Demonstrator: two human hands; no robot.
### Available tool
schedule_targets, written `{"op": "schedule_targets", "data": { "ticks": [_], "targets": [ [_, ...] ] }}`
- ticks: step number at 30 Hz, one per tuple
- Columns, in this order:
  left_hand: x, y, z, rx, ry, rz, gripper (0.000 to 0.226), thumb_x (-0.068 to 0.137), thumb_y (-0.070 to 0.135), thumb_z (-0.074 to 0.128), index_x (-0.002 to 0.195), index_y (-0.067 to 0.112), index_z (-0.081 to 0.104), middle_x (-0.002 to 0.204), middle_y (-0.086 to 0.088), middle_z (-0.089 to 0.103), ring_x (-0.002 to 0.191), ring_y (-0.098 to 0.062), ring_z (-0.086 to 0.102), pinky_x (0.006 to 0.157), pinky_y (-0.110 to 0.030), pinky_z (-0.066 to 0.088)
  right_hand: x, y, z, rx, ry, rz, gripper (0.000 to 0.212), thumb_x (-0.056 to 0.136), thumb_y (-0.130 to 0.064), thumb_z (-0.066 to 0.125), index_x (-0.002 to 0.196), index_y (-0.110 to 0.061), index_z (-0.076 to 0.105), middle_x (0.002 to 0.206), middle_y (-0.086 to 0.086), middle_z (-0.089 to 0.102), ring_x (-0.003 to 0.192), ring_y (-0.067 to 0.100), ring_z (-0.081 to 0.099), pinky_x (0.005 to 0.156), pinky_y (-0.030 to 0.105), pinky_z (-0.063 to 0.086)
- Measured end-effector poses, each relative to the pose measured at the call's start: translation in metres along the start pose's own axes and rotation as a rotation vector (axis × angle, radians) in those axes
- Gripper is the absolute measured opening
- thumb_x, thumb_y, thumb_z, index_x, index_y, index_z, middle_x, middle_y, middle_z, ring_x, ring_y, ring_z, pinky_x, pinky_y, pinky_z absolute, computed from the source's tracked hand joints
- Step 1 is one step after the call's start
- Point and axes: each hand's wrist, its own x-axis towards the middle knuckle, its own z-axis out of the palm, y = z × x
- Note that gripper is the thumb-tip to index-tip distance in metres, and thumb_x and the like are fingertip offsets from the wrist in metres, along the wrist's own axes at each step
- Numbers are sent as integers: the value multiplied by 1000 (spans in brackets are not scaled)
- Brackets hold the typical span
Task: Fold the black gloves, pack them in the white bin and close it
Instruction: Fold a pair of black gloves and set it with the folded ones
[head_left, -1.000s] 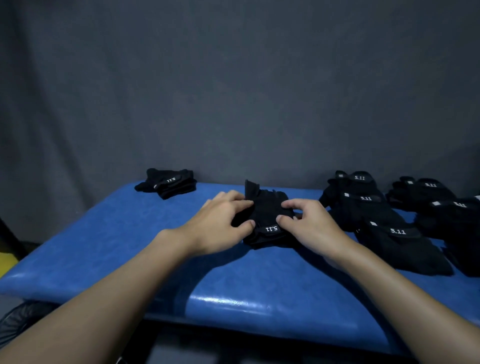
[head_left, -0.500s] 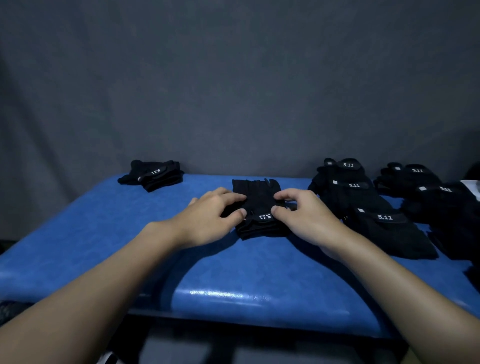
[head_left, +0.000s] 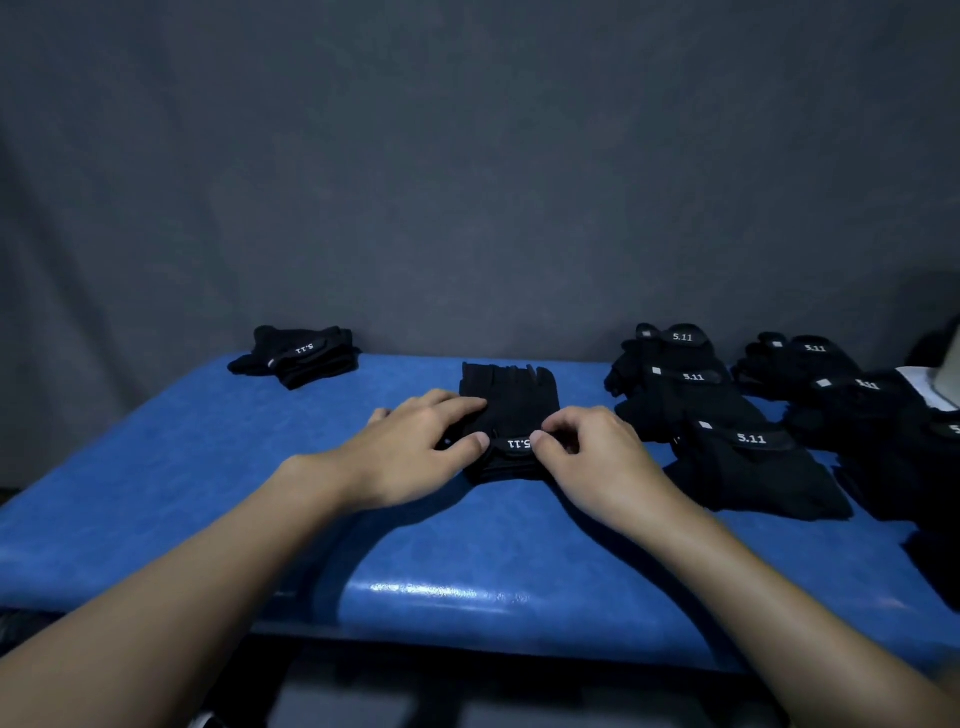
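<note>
Early stage: unfolded glove pile (head_left: 727, 415) at 3 o'clock, one folded bundle (head_left: 301, 356) at 10 o'clock, nothing binned, white bin not clearly in view. Current black glove (head_left: 511, 402) at centre: left hand (head_left: 410, 452) fingers flat, pressing it; right hand (head_left: 597, 457) fingers pinch its cuff strap. Blue padded counter (head_left: 208, 493), grey cloth backdrop (head_left: 467, 182).

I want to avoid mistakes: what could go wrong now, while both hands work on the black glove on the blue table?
1. The black fabric glove may spring open if the right hand lets go of its strap, since the left hand only rests on it.
2. The right forearm lies close to the pile of unfolded black gloves and could drag them.
</note>
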Motion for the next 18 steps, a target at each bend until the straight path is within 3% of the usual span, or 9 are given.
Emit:
{"op": "schedule_targets", "data": {
  "ticks": [2, 4, 8, 13, 16, 18],
  "targets": [
    [0, 0, 0, 35, -4, -19, 57, 96, 59, 37, 149, 37, 34, 144, 14, 42, 135, -10, 37, 113, -43, 24, 0, 0, 4, -58, 2, 20, 38, 94, -47, 55, 121, -22, 62, 114, 4, 62, 112, 24, 54, 96, 37, 44],
    [1, 2, -1, 71, -9, -45, 57, 97, 59, 38, 149, 37, 34, 141, 12, 43, 135, -12, 35, 112, -45, 24, -1, -1, 6, -95, 2, 24, 42, 93, -49, 54, 129, -26, 57, 120, 1, 62, 120, 26, 49, 105, 43, 38],
    [-2, 4, -7, 111, -17, -61, 74, 83, 69, 28, 148, 35, 38, 135, 9, 46, 132, -14, 35, 110, -45, 25, -4, -5, 6, -58, -2, 2, 44, 92, -50, 56, 131, -31, 54, 123, -6, 62, 124, 21, 48, 107, 42, 30],
    [-6, 4, -14, 189, 8, -72, 75, 80, 71, 23, 144, 36, 41, 129, 7, 41, 128, -14, 32, 109, -46, 26, -4, -4, 6, -9, -41, -62, 43, 91, -48, 59, 130, -32, 55, 128, -7, 52, 127, 17, 43, 111, 40, 30],
    [-9, 5, -17, 162, 53, 23, 75, 80, 71, 25, 145, 37, 40, 145, 9, 31, 138, -12, 25, 112, -41, 24, -5, -2, 3, 38, 42, -204, 32, 91, -33, 64, 123, -27, 62, 123, -12, 47, 121, 12, 39, 109, 38, 34],
    [-12, 9, -20, 118, 54, 128, 75, 81, 69, 30, 145, 33, 44, 151, 11, 35, 142, -9, 27, 116, -36, 23, -5, -2, 0, 15, 26, -284, 26, 92, -28, 64, 118, -27, 66, 119, -15, 49, 117, 10, 41, 107, 35, 35]
  ]
}}
